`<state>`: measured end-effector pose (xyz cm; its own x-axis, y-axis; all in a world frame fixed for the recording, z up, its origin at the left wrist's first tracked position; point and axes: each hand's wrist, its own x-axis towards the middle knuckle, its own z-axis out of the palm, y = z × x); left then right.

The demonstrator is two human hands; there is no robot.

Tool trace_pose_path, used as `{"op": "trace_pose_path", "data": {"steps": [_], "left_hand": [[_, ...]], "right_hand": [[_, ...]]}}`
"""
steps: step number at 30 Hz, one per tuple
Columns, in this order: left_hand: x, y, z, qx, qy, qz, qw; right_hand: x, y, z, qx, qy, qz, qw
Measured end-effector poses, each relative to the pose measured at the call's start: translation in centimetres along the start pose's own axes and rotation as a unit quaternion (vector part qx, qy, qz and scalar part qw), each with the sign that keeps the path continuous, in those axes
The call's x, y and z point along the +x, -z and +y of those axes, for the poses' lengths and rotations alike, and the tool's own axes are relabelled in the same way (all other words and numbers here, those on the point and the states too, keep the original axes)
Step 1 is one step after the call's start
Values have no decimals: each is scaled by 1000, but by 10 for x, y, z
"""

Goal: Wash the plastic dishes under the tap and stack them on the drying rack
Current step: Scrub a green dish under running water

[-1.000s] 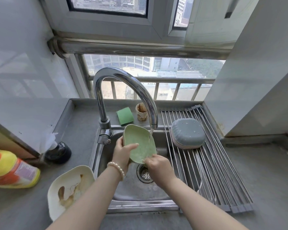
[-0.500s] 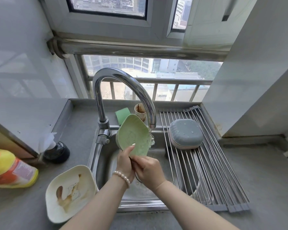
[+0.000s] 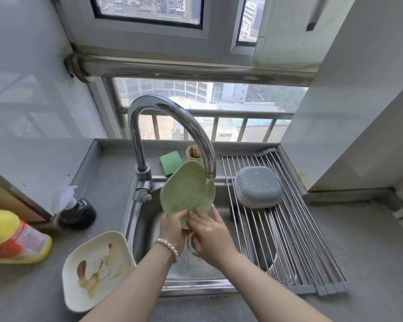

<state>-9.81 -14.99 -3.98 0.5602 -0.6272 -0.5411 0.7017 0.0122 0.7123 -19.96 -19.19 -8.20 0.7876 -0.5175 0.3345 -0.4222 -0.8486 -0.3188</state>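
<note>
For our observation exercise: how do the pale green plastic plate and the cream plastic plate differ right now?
The pale green plastic plate is held tilted under the tap's stream; the cream plastic plate lies flat on the counter. The green one looks clean; the cream one carries brown smears. Both have wavy rims and a faint embossed figure.

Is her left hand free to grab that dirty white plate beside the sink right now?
Probably not yet. The left hand grips the green dish under the tap. The white plate lies uncovered on the counter just beside that forearm, so once it lets go, the way looks open.
</note>
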Motion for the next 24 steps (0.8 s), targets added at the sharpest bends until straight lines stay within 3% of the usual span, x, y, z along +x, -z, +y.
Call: {"op": "trace_pose_path", "data": {"steps": [2, 5, 10, 13, 16, 20, 22, 24], "left_hand": [[1, -4, 3, 28, 7, 3, 1000], [1, -8, -1, 87, 7, -7, 996], [2, -4, 11, 200, 23, 22, 979], [6, 3, 20, 212, 60, 51, 974], [1, 7, 14, 71, 65, 1, 995], [-14, -3, -13, -38, 6, -76, 996], [-14, -8, -14, -35, -16, -44, 998], [-9, -13, -7, 5, -42, 11, 999]], "right_hand": [[5, 2, 14, -123, -33, -60, 990], [13, 1, 23, -182, -120, -89, 972], [2, -12, 22, -196, -78, -45, 976], [2, -9, 28, -133, -13, 19, 991], [8, -2, 23, -49, 9, 38, 998], [26, 7, -6, -13, -47, 86, 995], [29, 3, -21, 68, -103, 122, 985], [23, 1, -23, 183, -138, 97, 969]]}}
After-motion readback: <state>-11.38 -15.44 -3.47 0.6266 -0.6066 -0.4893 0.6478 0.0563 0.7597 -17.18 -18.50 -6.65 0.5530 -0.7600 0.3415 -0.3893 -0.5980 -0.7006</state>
